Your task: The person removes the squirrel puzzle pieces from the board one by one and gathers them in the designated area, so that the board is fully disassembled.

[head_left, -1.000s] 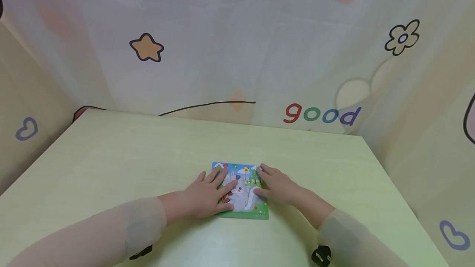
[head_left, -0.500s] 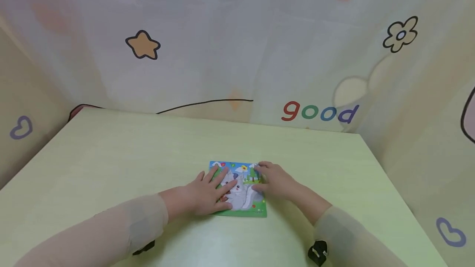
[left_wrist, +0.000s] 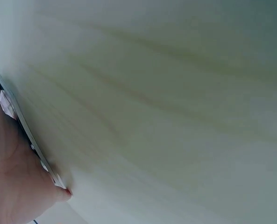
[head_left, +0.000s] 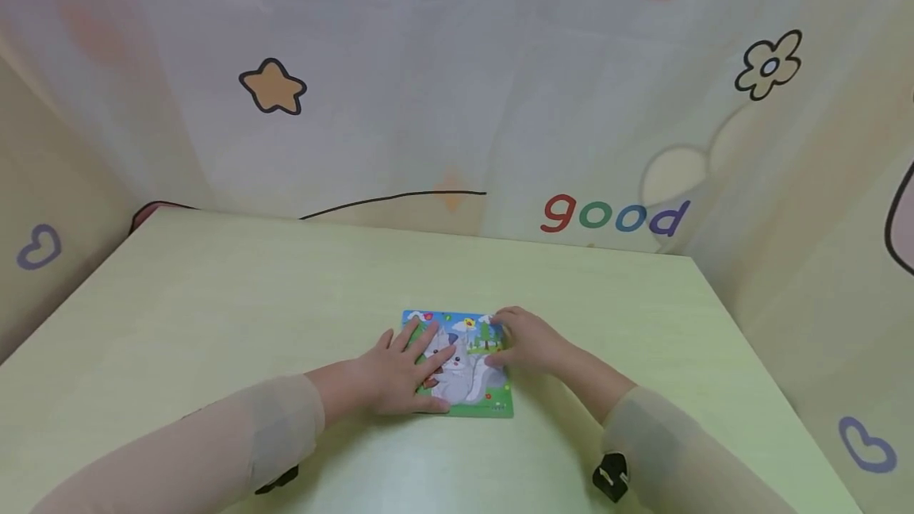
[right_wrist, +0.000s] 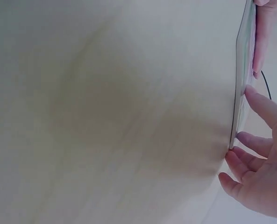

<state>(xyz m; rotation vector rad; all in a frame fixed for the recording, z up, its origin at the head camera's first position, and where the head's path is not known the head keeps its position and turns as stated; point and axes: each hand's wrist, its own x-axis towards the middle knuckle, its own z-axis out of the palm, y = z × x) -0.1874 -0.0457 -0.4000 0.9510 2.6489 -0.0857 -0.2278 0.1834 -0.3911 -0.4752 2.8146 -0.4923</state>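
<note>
**Two Hands on a Squirrel Puzzle**

The surface [head_left: 214, 316] is a pale yellow-green top with soft wood lines. It is wide and flat. Cloth walls stand round it on three sides. The cloth is light and has drawings on it: an orange star [head_left: 273, 86], a flower [head_left: 769, 64] with a black outline, little purple hearts [head_left: 38, 247], a pink heart up high, and the word "good" [head_left: 614, 215] in red, green, blue and purple letters. A thin black line [head_left: 393, 201] runs along the bottom of the back cloth.

The puzzle [head_left: 467, 375] lies flat on the surface, near the middle and a bit toward the person. It is a small board, close to square, and a little longer from the near edge to the far edge. Its picture stands upright for the person: blue sky and clouds at the far edge, green grass at the near edge, a grey squirrel in the middle.

The left hand [head_left: 400, 375] lies flat on the left part of the puzzle with its fingers spread out straight. The right hand [head_left: 531, 343] is at the right edge of the puzzle, near the far corner, with its fingers bent and touching the edge. Both arms wear light see-through sleeves [head_left: 271, 431]. In the wrist views the board shows edge-on against the surface.
</note>
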